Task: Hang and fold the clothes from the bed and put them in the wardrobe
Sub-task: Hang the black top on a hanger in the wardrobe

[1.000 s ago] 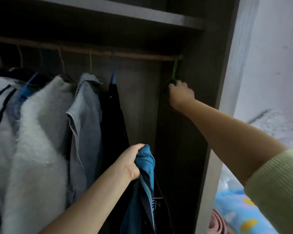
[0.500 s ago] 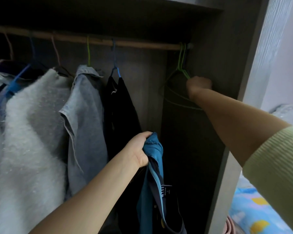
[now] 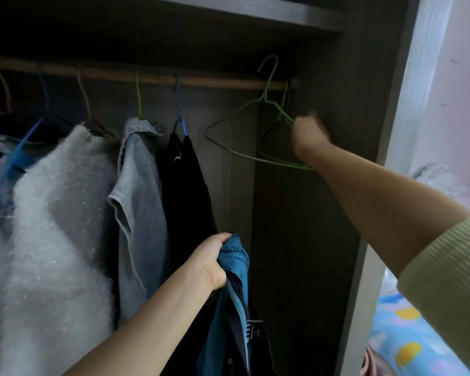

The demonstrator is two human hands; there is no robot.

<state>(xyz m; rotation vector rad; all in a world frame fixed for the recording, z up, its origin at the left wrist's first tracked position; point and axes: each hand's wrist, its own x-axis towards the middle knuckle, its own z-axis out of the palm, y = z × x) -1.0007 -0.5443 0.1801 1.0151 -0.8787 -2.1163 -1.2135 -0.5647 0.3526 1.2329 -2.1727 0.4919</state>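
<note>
My left hand (image 3: 213,263) grips a bunched blue and navy garment (image 3: 238,308) that hangs down in front of the open wardrobe. My right hand (image 3: 308,134) reaches to the rail's right end and holds a green wire hanger (image 3: 267,85) by its shoulder. That hanger's hook stands lifted above the wooden rail (image 3: 215,82), and the hanger tilts toward me. A second green hanger (image 3: 284,97) stays on the rail just behind it. My right hand is blurred.
On the rail hang a black garment (image 3: 186,180), a grey denim shirt (image 3: 140,191), a fluffy white sweater (image 3: 55,226) and striped clothes at far left. The wardrobe's side panel (image 3: 391,131) stands right. A bed with a blue patterned cover (image 3: 407,346) lies at lower right.
My right hand has raised one green hanger, so its hook now clears the rail. The left hand keeps hold of the blue garment. The camera has tilted slightly.
</note>
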